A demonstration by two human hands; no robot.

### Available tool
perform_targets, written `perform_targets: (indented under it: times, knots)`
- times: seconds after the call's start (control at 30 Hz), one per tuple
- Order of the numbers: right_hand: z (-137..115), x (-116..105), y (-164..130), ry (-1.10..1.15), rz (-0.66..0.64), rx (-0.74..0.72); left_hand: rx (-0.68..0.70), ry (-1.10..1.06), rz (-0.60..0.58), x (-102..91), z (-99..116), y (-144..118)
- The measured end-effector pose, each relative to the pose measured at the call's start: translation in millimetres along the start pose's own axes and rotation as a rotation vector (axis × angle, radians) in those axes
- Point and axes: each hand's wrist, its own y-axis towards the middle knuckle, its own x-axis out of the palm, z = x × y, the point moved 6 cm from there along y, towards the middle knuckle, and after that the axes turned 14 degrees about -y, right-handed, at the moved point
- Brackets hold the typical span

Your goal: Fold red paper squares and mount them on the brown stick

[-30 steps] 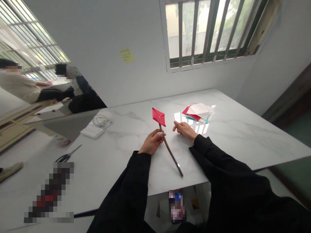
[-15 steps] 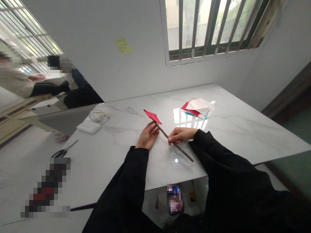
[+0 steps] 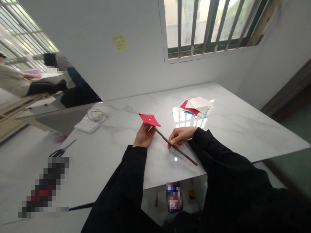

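A folded red paper piece point(image 3: 149, 119) is fixed to the top end of a thin dark stick point(image 3: 181, 152), which slants down to the right over the white marble table point(image 3: 243, 129). My right hand point(image 3: 179, 137) grips the stick near its middle. My left hand point(image 3: 144, 136) sits just under the red paper, its fingertips touching the paper's underside and the stick's upper end. Both my sleeves are black.
A stack of coloured and white paper sheets point(image 3: 196, 106) lies beyond my right hand. A white box point(image 3: 86, 126) with a coiled cable point(image 3: 97, 114) sits at the left, and scissors point(image 3: 62, 149) lie near the left edge. Other people sit at the far left.
My right hand took hold of the stick and my left shifted up to the red paper. The stick tipped from nearly upright to a low slant, and the paper now lies flatter.
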Motion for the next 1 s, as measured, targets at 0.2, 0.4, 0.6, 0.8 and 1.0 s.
perform_targets:
  times: [0.2, 0.4, 0.6, 0.8, 1.0]
  knots:
    - [10, -17, 7, 0.275, 0.291, 0.019, -0.028, 0.045, 0.004, -3.5, -5, 4]
    - [22, -35, 18, 0.611, 0.672, -0.02, -0.067, 0.057, 0.002, -1.5, -11, 13]
    - [22, -48, 41, 0.793, 0.818, -0.049, -0.067, 0.022, -0.02, 6.8, -17, 27]
    - [17, -56, 56, 0.762, 0.777, -0.115, -0.09, 0.022, -0.058, 2.1, -20, 30]
    - [18, -52, 53, 0.745, 0.674, -0.161, -0.164, 0.109, -0.177, 4.3, -24, 25]
